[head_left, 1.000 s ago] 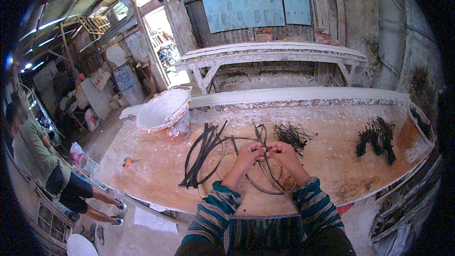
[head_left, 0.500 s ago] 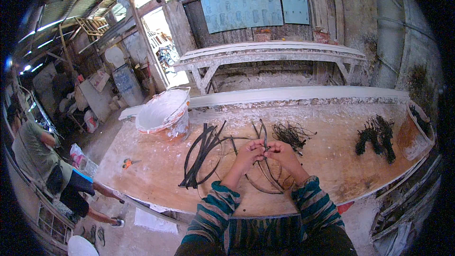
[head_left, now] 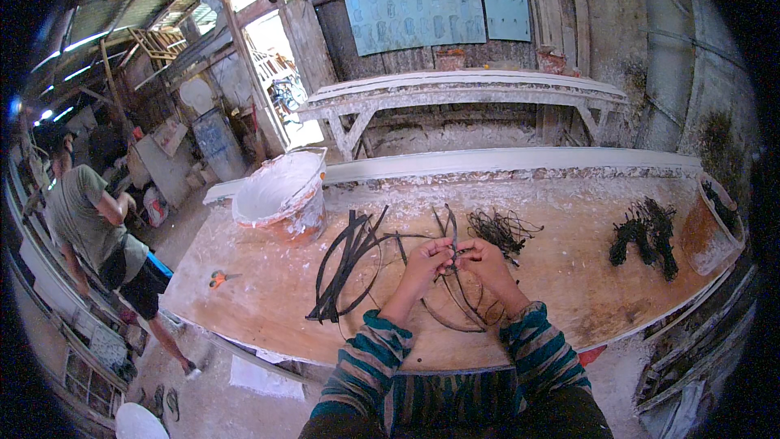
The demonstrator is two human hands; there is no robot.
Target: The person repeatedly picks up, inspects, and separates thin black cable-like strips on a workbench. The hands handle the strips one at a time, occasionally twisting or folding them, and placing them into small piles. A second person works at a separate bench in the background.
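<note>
My left hand [head_left: 429, 262] and my right hand [head_left: 484, 260] meet over the middle of the wooden table, fingers pinched close together. Between them they grip black strips [head_left: 465, 301], flat and narrow; some cross at my fingertips, and one curves down in a loop toward the table's near edge. Exactly how the strips join is hidden by my fingers. To the left lies a loose bundle of similar black strips [head_left: 345, 264]. Just beyond my right hand sits a tangle of thin black cords [head_left: 494, 229].
Orange-handled scissors [head_left: 218, 279] lie on the left of the table [head_left: 552, 276]. A plaster-crusted bucket [head_left: 280, 203] stands at the back left. Dark bunches [head_left: 646, 232] rest by a tilted tub [head_left: 708, 232] at right. A co-worker [head_left: 101, 228] is at far left.
The co-worker at far left has shifted rightward and stands more upright. My hands stay in nearly the same place, with slight finger movement on the strips.
</note>
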